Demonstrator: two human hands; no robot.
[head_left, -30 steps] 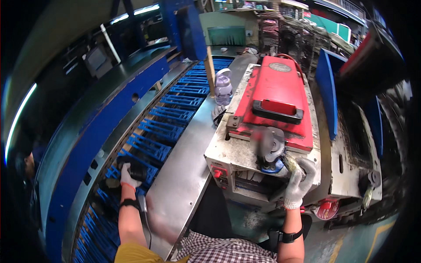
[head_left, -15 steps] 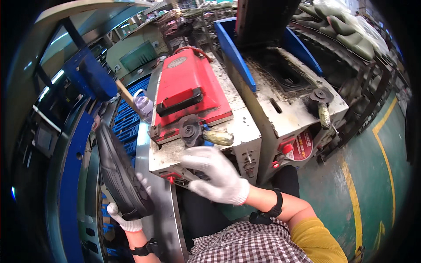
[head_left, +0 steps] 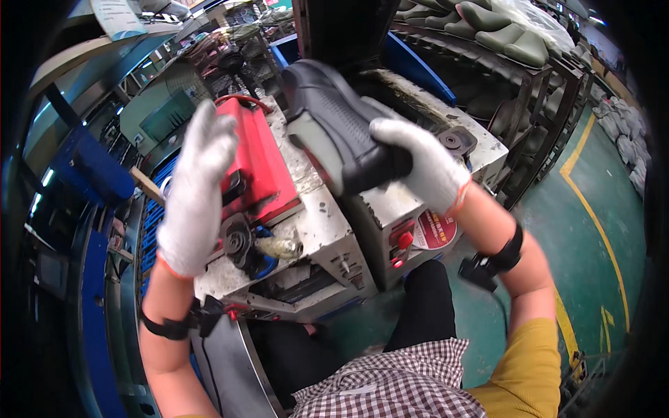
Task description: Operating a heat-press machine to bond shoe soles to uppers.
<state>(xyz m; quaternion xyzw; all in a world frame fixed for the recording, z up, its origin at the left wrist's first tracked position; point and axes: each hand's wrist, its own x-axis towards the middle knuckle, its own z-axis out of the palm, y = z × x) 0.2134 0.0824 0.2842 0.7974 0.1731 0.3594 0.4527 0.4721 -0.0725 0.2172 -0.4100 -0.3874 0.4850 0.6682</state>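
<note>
A black shoe [head_left: 338, 118] hangs over the gap between two machines, with its narrow end pointing up and away. A pale greenish part shows along its left side. My right hand [head_left: 428, 160], in a white knit glove, is closed round the shoe's near end. To the left, my left hand [head_left: 195, 191], gloved the same way, is raised with fingers stretched and holds nothing. It is slightly blurred and lies in front of the red machine cover [head_left: 261, 160], apart from the shoe. Below it is a dark round clamp knob with a tape-wrapped handle [head_left: 279, 247].
The right-hand machine [head_left: 397, 205] has blue side guards, a similar knob [head_left: 456, 141] and a red switch [head_left: 402, 238]. A rack of greenish shoe lasts [head_left: 488, 35] stands at the far right. Blue conveyor slats [head_left: 159, 184] run along the left.
The shoe has gone from my left hand to my right and moved from the left conveyor side over to the machines. Both hands have risen; my left is now empty.
</note>
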